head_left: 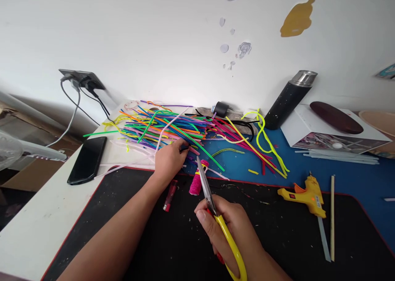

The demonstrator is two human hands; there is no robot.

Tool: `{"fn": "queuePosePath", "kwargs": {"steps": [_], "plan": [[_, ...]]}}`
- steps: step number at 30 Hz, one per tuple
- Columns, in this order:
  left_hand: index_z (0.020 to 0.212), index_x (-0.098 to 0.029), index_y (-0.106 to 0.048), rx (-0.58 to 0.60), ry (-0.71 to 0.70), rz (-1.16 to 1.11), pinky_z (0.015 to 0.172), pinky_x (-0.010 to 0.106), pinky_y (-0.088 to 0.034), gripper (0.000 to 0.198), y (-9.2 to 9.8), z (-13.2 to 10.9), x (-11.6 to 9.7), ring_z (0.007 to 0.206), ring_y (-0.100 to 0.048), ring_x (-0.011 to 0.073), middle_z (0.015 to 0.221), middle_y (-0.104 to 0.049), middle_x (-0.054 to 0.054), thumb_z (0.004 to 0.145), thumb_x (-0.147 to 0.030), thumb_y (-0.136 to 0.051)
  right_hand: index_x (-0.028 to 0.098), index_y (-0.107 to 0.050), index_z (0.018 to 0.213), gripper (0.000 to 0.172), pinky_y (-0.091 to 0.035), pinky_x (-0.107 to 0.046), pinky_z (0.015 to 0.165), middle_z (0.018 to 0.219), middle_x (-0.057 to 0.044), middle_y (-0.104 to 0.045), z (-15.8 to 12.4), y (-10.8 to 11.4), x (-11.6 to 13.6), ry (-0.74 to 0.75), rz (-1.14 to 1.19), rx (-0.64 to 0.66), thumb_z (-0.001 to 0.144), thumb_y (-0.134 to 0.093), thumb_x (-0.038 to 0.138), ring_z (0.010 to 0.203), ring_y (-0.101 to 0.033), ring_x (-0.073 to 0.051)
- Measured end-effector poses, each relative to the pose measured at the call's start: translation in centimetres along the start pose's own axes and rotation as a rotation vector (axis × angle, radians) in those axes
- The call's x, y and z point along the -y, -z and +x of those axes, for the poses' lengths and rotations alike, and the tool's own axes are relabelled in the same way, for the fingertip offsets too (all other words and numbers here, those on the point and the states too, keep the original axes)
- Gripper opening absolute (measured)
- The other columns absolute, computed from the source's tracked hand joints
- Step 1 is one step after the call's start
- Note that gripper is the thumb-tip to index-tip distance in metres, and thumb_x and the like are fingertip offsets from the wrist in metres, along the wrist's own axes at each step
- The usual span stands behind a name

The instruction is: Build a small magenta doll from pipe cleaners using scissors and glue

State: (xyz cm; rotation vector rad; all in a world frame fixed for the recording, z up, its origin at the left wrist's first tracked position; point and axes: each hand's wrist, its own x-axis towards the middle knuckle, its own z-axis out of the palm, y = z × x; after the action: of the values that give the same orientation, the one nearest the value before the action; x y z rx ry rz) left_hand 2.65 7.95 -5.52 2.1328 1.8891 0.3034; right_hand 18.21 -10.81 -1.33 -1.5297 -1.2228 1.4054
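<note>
Scissors with yellow and red handles (228, 239) are in my right hand (228, 221), their blades closed and pointing away from me. My left hand (169, 159) rests at the near edge of a pile of coloured pipe cleaners (166, 126), fingers curled. A short black thing (184, 148) shows at its fingertips, too small to identify. Between the hands a coiled magenta pipe cleaner piece (195, 184) with a yellow band lies beside the blades. A red lighter (170, 195) lies on the black mat (166, 240) near my left wrist.
A yellow glue gun (308, 196) and a thin stick (332, 219) lie at the right. A black flask (290, 100) leans by a white box (333, 128) topped by a dark case (336, 117). A phone (87, 160) lies left, near a wall socket (83, 79).
</note>
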Motion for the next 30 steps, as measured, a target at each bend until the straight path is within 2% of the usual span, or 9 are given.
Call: {"fn": "queuePosePath", "kwargs": {"steps": [11, 17, 21, 25, 27, 30], "plan": [[0.114, -0.032, -0.081, -0.041, -0.033, -0.065, 0.071, 0.03, -0.05, 0.024, 0.4, -0.1, 0.1, 0.095, -0.081, 0.0274, 0.103, -0.088, 0.002, 0.104, -0.04, -0.061, 0.019, -0.066, 0.096, 0.055, -0.036, -0.019, 0.038, 0.046, 0.01, -0.046, 1.7, 0.8, -0.2, -0.044, 0.186, -0.082, 0.099, -0.063, 0.074, 0.035, -0.04, -0.009], [0.13, -0.034, -0.078, -0.054, -0.092, -0.083, 0.077, 0.031, -0.052, 0.031, 0.4, -0.3, 0.1, 0.103, -0.081, 0.0277, 0.115, -0.087, 0.002, 0.103, -0.032, -0.063, 0.02, -0.064, 0.095, 0.054, -0.037, -0.019, 0.037, 0.045, 0.011, -0.046, 2.4, 0.7, -1.0, -0.03, 0.203, -0.068, 0.099, -0.064, 0.074, 0.035, -0.04, -0.009], [0.129, -0.03, -0.076, -0.07, -0.105, -0.085, 0.076, 0.031, -0.052, 0.028, 0.1, -0.2, 0.4, 0.099, -0.08, 0.0276, 0.11, -0.086, 0.003, 0.102, -0.033, -0.065, 0.019, -0.065, 0.096, 0.054, -0.036, -0.019, 0.037, 0.043, 0.01, -0.046, 2.8, 0.6, -1.8, -0.003, 0.198, -0.057, 0.1, -0.064, 0.073, 0.034, -0.04, -0.01], [0.118, -0.03, -0.079, -0.066, -0.158, -0.097, 0.08, 0.03, -0.053, 0.02, -0.2, -0.1, 0.6, 0.107, -0.078, 0.0258, 0.122, -0.084, 0.002, 0.103, -0.033, -0.066, 0.02, -0.065, 0.096, 0.053, -0.037, -0.019, 0.037, 0.043, 0.01, -0.047, 2.9, 0.7, -2.2, 0.001, 0.191, -0.068, 0.1, -0.064, 0.073, 0.033, -0.042, -0.01], [0.121, -0.03, -0.079, -0.066, -0.176, -0.101, 0.081, 0.031, -0.054, 0.021, -0.3, -0.1, 0.7, 0.112, -0.078, 0.0264, 0.127, -0.083, 0.002, 0.104, -0.033, -0.066, 0.02, -0.066, 0.096, 0.053, -0.038, -0.019, 0.037, 0.044, 0.01, -0.047, 2.8, 0.7, -2.1, -0.004, 0.179, -0.071, 0.1, -0.064, 0.073, 0.034, -0.043, -0.011], [0.124, -0.028, -0.078, -0.065, -0.175, -0.1, 0.079, 0.032, -0.053, 0.024, -0.4, 0.0, 0.7, 0.108, -0.078, 0.0281, 0.123, -0.083, 0.004, 0.104, -0.034, -0.067, 0.02, -0.066, 0.095, 0.052, -0.038, -0.019, 0.037, 0.045, 0.01, -0.047, 2.6, 0.7, -1.9, -0.017, 0.168, -0.065, 0.1, -0.063, 0.072, 0.034, -0.044, -0.011]]}}
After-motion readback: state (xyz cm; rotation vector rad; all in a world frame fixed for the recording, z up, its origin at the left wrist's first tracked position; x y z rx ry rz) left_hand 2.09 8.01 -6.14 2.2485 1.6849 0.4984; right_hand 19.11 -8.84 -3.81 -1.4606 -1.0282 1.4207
